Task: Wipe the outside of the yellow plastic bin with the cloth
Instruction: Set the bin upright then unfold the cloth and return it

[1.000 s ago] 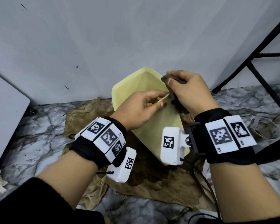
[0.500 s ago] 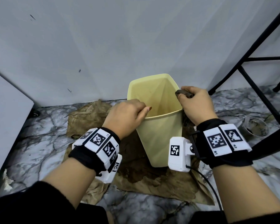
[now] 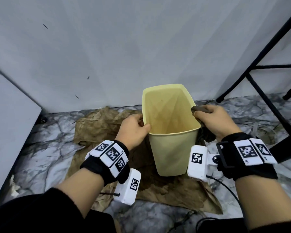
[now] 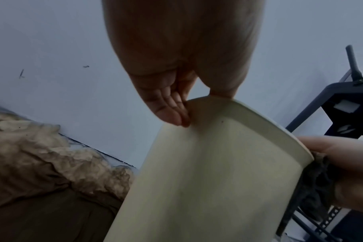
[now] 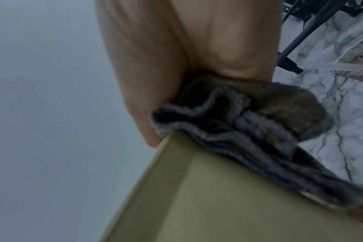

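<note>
The yellow plastic bin (image 3: pixel 172 152) stands upright on brown paper, its open mouth facing up. My left hand (image 3: pixel 134 128) pinches the bin's left rim, thumb inside and fingers (image 4: pixel 172 113) outside on the bin (image 4: pixel 207 172). My right hand (image 3: pixel 213 123) grips a dark grey cloth (image 3: pixel 201 109) and presses it against the outside of the bin's right wall near the rim. In the right wrist view the bunched cloth (image 5: pixel 249 124) lies between my palm and the bin (image 5: pixel 207 204).
Crumpled brown paper (image 3: pixel 97 125) covers the marble floor (image 3: pixel 40 152) under the bin, wet and dark near its base. A grey wall (image 3: pixel 141 47) stands just behind. A black metal frame (image 3: pixel 259 91) rises at the right. A grey panel (image 3: pixel 10 115) stands at the left.
The bin was tilted back toward the wall and now stands upright. My left hand shifted to its left rim; my right hand kept the cloth on the right wall.
</note>
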`<state>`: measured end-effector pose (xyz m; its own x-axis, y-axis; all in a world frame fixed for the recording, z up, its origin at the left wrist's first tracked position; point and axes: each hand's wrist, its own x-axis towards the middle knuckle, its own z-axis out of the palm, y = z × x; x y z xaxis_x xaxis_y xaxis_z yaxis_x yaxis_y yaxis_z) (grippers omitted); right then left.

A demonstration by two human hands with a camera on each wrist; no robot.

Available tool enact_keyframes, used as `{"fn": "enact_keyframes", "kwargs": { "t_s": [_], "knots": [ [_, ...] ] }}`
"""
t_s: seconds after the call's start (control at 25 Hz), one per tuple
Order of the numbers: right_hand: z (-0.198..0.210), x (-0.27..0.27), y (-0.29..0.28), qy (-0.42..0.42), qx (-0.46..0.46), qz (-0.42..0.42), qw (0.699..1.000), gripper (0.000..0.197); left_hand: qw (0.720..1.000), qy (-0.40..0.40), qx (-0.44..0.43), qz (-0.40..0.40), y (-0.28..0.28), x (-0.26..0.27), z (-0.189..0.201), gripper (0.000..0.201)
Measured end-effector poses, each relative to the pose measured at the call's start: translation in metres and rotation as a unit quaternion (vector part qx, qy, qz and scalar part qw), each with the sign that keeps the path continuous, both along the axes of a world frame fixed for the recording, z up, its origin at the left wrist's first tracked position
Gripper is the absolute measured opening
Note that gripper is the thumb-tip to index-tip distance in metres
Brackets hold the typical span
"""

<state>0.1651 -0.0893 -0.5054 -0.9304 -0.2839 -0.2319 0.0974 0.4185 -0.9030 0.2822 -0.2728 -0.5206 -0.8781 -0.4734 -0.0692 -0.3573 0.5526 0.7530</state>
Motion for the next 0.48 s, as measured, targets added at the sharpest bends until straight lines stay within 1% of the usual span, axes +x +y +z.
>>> {"fn": "enact_keyframes", "kwargs": {
  "t_s": [0.12,0.2,0.28,0.36,0.48],
  "knots": [
    [-0.003,0.005,-0.001,0.006,-0.023,-0.01,1.0,0.016,0.998,0.057,0.033,0.022,-0.002,-0.003,-0.001,0.034],
    [-0.007,0.007,-0.008,0.009,-0.043,-0.005,0.999,0.02,0.996,0.082,0.026,0.034,-0.01,-0.005,-0.002,0.031],
    [-0.014,0.011,-0.017,0.013,-0.055,0.008,0.998,0.025,0.995,0.088,-0.014,0.041,-0.021,-0.004,-0.002,0.027],
    [-0.022,0.015,-0.028,0.019,-0.063,0.013,0.998,0.026,0.994,0.088,-0.043,0.049,-0.03,0.0,-0.006,0.025],
    [-0.031,0.017,-0.039,0.025,-0.045,0.02,0.998,0.023,0.994,0.081,-0.041,0.055,-0.037,0.006,-0.018,0.021]
  ]
}}
